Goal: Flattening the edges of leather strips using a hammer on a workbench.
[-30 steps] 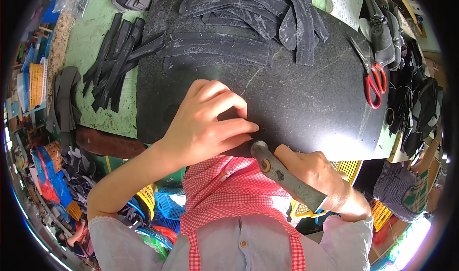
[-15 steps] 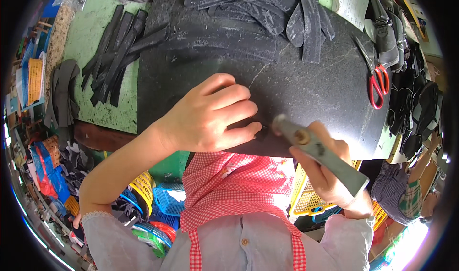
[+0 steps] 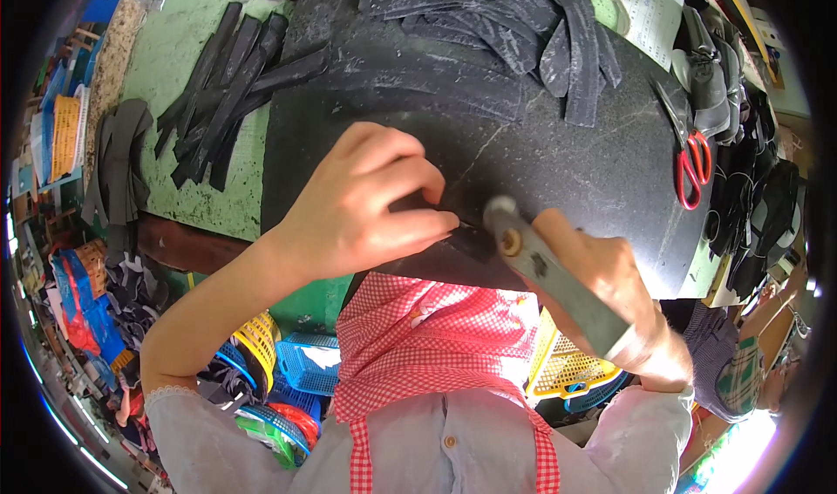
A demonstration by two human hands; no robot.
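Note:
My right hand [image 3: 602,267] is wrapped round a hammer, its handle mostly hidden by the fingers. The hammer's grey metal head [image 3: 567,293] is tilted, its round face close to my left hand's fingertips. My left hand [image 3: 370,197] is curled near the front edge of a black board [image 3: 593,171], thumb and fingers pinched on a dark strip [image 3: 471,239]. Most of that strip is hidden, and it blends into the board. A pile of black strips [image 3: 488,14] lies at the board's far side, and more black strips [image 3: 227,93] lie at the left.
Red-handled scissors [image 3: 693,167] lie on the board's right side. Grey strips [image 3: 118,163] hang over the green table [image 3: 157,67] edge. Black pieces [image 3: 758,206] are heaped at far right. Yellow baskets [image 3: 567,363] and blue baskets [image 3: 305,363] stand below.
The hammer head has moved left and slightly up, nearer my left hand's fingertips. My left hand has shifted a little left and up. The view has turned slightly.

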